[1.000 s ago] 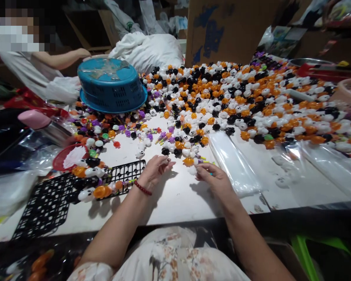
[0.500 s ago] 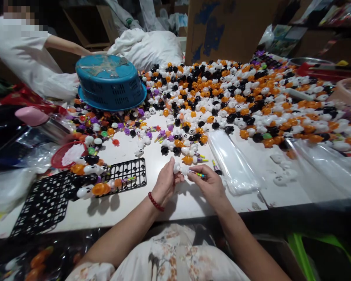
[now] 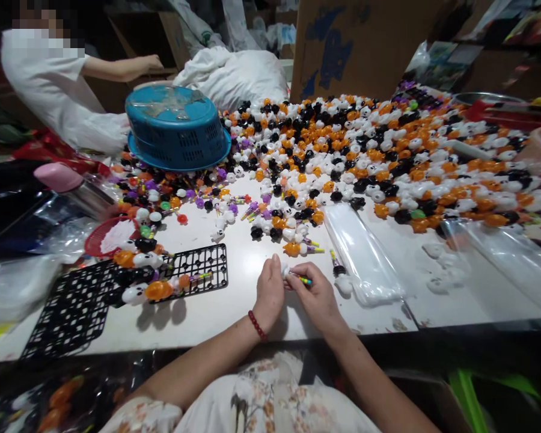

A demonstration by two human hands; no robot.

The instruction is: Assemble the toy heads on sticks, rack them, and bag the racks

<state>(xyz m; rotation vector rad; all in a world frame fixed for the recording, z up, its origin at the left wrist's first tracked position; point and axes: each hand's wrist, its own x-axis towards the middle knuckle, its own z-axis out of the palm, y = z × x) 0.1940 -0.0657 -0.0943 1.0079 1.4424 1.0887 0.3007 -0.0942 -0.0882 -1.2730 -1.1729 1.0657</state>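
Over the front of the white table, my two hands meet. My left hand, with a red bead bracelet at the wrist, is closed around a small white plastic piece, mostly hidden by the fingers. Pinched in my right hand is a thin stick with colourful bands, its white end pressed against or into the white piece; I cannot tell which. Just right of that hand lie another banded stick with a black end and a white ghost head. An orange pumpkin piece with a stick lies beyond my fingers.
A large heap of orange, white and black plastic heads covers the back. An upturned blue basket stands left, beside a co-worker in white. Clear plastic bags lie right; black grids with assembled figures lie left.
My hands have drawn closer together, and the white piece is now more covered by the left fingers. The co-worker's arm has lifted off the basket. The view has shifted slightly.
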